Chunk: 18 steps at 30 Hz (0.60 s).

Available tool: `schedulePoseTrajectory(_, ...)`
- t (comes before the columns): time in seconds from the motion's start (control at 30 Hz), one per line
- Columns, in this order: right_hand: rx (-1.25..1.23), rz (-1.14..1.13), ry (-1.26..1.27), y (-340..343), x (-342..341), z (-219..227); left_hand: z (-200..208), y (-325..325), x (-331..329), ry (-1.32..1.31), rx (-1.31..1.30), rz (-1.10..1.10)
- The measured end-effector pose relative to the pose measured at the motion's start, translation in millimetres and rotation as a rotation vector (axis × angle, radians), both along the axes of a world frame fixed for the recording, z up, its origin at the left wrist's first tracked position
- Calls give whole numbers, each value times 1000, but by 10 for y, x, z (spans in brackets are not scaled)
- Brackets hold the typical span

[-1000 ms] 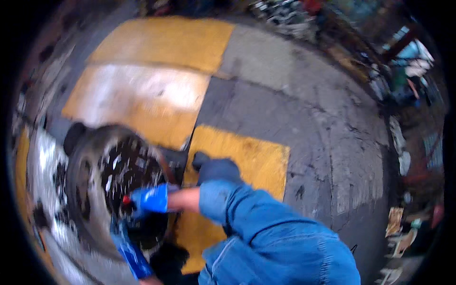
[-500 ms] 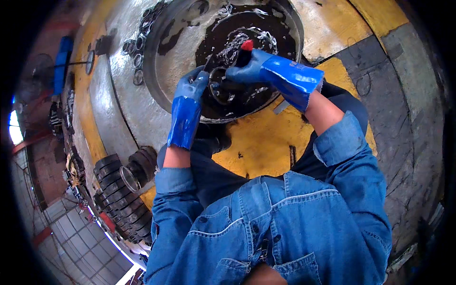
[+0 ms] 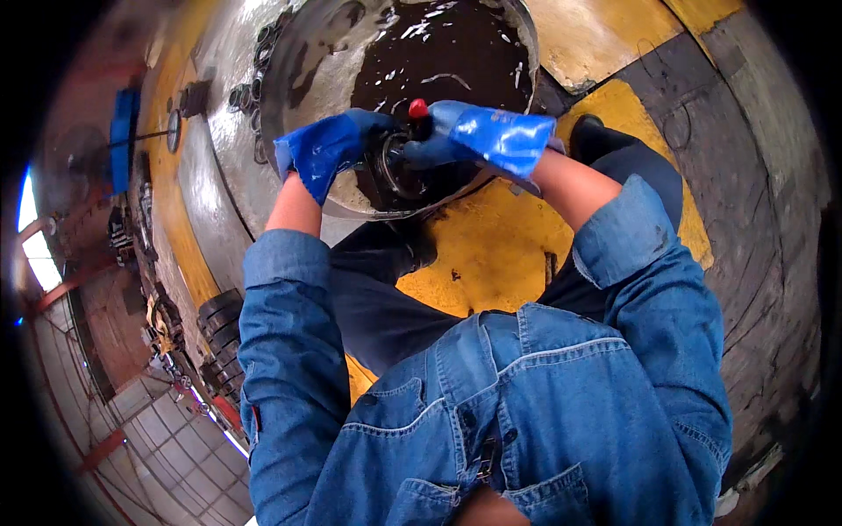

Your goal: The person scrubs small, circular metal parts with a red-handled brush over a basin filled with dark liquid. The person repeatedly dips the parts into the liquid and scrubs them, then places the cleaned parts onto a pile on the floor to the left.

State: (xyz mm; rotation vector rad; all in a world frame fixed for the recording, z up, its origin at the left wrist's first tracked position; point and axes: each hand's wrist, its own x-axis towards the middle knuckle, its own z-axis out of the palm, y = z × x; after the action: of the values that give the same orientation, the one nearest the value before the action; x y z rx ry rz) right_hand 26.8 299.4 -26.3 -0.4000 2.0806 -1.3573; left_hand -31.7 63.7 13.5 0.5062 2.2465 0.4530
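Observation:
Both my hands wear blue rubber gloves and meet over the near rim of a round metal basin (image 3: 289, 79) filled with dark oily liquid. My left hand (image 3: 329, 149) grips a dark, ring-shaped metal part (image 3: 395, 171) from the left. My right hand (image 3: 478, 131) is closed on a tool with a red tip (image 3: 418, 108), pressed against the same ring. The ring's lower side is hidden by the basin rim and my gloves.
Several small rings and nuts (image 3: 263, 53) lie on the wet metal tray (image 3: 210, 175) left of the basin. A stack of dark round parts (image 3: 219, 337) stands at lower left. Beneath me is yellow-painted and grey concrete floor (image 3: 491, 254). My dark trousers and shoe (image 3: 588, 131) sit near the basin.
The view has swung down and in toward the basin. My hands have come closer together on the ring-shaped part, and my right hand keeps the red-tipped tool on it.

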Motion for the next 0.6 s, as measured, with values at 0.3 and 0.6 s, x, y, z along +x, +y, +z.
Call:
schedulePoseTrajectory(0.3, 84, 66, 622, -71, 230, -134, 0, 261, 71, -351, 154, 670)
schedulePoseTrajectory(0.6, 100, 23, 195, -77, 59, -166, -296, 189, 1208, 258, 449, 802)
